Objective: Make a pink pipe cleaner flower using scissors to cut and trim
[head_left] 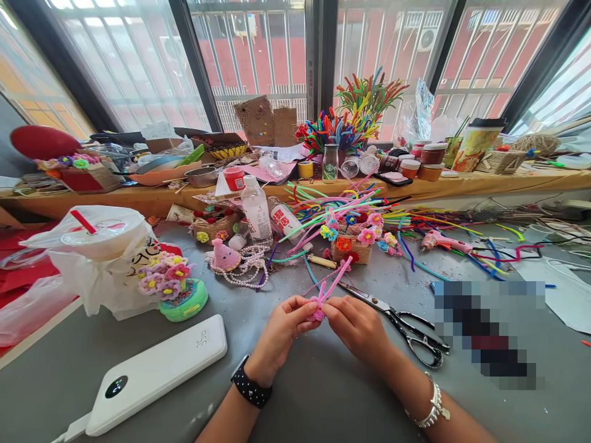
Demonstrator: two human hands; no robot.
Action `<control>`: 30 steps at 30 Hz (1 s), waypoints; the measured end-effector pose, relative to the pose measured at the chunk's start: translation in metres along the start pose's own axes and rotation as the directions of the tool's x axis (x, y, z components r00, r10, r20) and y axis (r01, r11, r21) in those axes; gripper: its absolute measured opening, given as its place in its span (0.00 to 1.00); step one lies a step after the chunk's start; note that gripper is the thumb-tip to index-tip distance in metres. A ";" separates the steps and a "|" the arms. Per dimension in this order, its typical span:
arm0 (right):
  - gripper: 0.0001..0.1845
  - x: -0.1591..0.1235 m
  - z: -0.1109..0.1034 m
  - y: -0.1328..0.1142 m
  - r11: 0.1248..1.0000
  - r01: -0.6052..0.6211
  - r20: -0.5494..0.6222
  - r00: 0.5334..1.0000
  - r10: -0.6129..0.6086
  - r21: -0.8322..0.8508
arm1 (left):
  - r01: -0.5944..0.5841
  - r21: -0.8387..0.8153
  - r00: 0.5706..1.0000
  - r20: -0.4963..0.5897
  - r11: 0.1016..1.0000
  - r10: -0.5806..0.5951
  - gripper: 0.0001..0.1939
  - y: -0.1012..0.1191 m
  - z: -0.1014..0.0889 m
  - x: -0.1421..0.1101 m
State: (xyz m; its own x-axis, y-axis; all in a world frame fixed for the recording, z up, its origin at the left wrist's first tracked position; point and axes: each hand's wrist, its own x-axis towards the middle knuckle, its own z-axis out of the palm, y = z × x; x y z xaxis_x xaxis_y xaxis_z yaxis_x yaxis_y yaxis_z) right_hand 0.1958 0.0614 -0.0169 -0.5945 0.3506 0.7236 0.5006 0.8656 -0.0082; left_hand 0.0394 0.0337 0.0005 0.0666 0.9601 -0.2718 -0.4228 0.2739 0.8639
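Both my hands meet over the grey table near its front edge. My left hand [282,329], with a black watch on its wrist, pinches the left side of a pink pipe cleaner piece [322,299]. My right hand [357,325], wearing a silver bracelet, pinches the right side of the same piece. The pipe cleaner is coiled into a small knot between my fingertips, and its loose ends stick up and to the right. Black-handled scissors [406,329] lie just right of my right hand.
A white power bank [157,369] lies front left. Behind it stand a green pot of yarn flowers [178,289], a bagged cup [99,237], a small basket of flowers [353,243], bottles, pearls and loose coloured pipe cleaners [415,221]. A cluttered window ledge [508,181] runs behind.
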 end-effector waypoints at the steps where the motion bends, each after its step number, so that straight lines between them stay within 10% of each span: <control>1: 0.10 0.000 0.000 0.000 1.000 0.007 -0.004 1.000 -0.007 -0.017 | 0.000 0.002 1.000 0.001 1.000 0.000 0.07 0.000 0.000 0.000; 16: 0.08 0.002 0.005 -0.003 0.963 -0.191 -0.027 0.980 0.199 0.189 | -0.218 0.311 0.961 -0.096 0.925 0.258 0.08 -0.003 0.007 -0.001; 26: 0.05 0.006 0.005 -0.010 0.678 -0.554 0.197 0.823 0.532 0.484 | -0.502 0.765 0.770 0.185 0.402 0.610 0.06 -0.009 0.005 -0.008; 30: 0.06 0.011 0.001 -0.007 0.394 -0.665 0.372 0.710 0.598 0.635 | -0.527 0.797 0.754 0.278 0.296 0.595 0.08 -0.013 0.002 -0.008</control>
State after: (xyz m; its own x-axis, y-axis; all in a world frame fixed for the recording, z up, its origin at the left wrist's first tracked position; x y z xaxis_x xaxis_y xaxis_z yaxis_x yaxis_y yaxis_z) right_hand 0.1853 0.0594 -0.0092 -0.3570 0.8995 0.2519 0.1932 0.3350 -0.9222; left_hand 0.0464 0.0228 -0.0074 0.0502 0.9030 0.4266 0.5595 -0.3793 0.7369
